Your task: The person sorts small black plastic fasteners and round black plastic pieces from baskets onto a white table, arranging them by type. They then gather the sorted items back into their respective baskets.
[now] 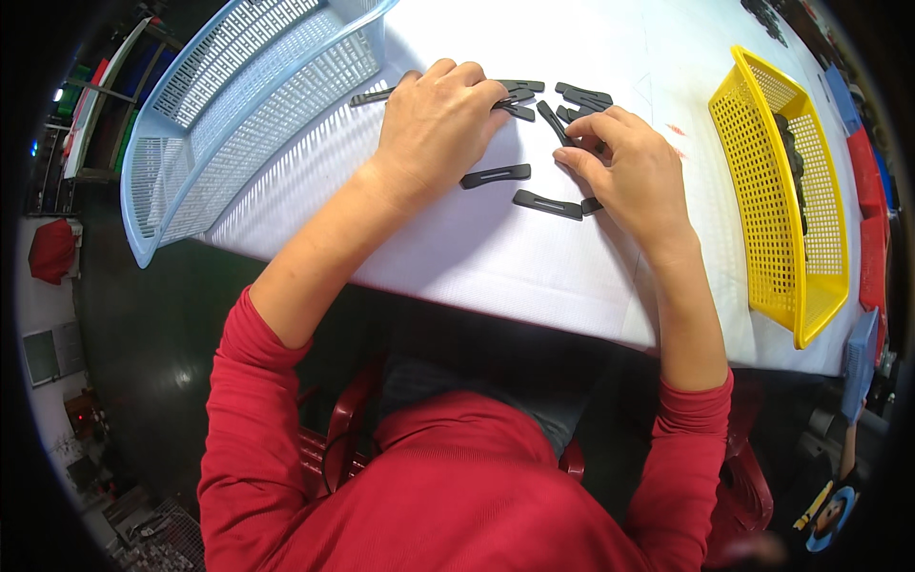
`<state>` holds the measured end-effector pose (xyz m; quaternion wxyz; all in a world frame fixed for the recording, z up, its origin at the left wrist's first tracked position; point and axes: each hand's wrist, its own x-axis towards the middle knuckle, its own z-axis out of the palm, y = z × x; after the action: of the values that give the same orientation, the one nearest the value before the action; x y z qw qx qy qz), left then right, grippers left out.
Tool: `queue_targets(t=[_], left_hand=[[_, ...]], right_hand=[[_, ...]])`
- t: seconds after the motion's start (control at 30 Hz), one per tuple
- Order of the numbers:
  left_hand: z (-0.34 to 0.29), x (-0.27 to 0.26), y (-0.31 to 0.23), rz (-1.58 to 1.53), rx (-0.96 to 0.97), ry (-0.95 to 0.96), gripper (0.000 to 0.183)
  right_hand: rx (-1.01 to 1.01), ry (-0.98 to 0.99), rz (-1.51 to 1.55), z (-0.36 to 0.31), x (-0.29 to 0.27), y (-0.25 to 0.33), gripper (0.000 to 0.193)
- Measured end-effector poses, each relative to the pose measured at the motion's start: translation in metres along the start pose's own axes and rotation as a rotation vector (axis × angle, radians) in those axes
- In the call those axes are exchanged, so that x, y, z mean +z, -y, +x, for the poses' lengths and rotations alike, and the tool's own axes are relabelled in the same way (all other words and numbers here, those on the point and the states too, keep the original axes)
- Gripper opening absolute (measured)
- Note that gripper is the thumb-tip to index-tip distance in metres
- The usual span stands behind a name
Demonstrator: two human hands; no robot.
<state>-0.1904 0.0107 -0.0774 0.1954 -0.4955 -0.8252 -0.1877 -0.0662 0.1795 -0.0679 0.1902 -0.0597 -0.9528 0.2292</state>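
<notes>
Pinched between thumb and forefinger of the right hand [637, 172] is one of the flat black slotted plastic strips [547, 204], while the left hand [436, 124] lies palm-down, fingers curled over the near end of the scattered pile, and whether it grips one I cannot tell. Loose strips lie just beside both hands on the white table [496, 257], so a sweep of either wrist could, I judge, knock them toward the near edge; farther off stand the empty pale blue mesh basket [248, 105] at left and the yellow mesh basket [782, 200] holding dark pieces at right
</notes>
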Motion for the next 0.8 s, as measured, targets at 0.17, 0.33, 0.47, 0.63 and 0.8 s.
queue_targets(t=[0.17,0.33,0.47,0.63,0.8], left_hand=[[-0.002,0.001,0.008,0.074,0.006,-0.013,0.012],[-0.001,-0.030,-0.002,-0.527,-0.342,0.367,0.015],[0.004,-0.032,0.001,-0.496,-0.318,0.373,0.017],[0.013,-0.009,0.015,-0.358,-0.054,0.187,0.015],[0.013,-0.001,0.015,-0.301,0.078,0.163,0.013]], right_hand=[[-0.021,-0.013,-0.100,0.000,0.001,0.004,0.013],[0.233,0.360,0.368,-0.007,-0.030,-0.005,0.011],[0.202,0.090,0.078,-0.002,-0.030,-0.010,0.011],[0.101,0.040,-0.144,-0.003,-0.018,-0.010,0.015],[0.111,0.057,-0.182,-0.002,-0.020,-0.008,0.016]])
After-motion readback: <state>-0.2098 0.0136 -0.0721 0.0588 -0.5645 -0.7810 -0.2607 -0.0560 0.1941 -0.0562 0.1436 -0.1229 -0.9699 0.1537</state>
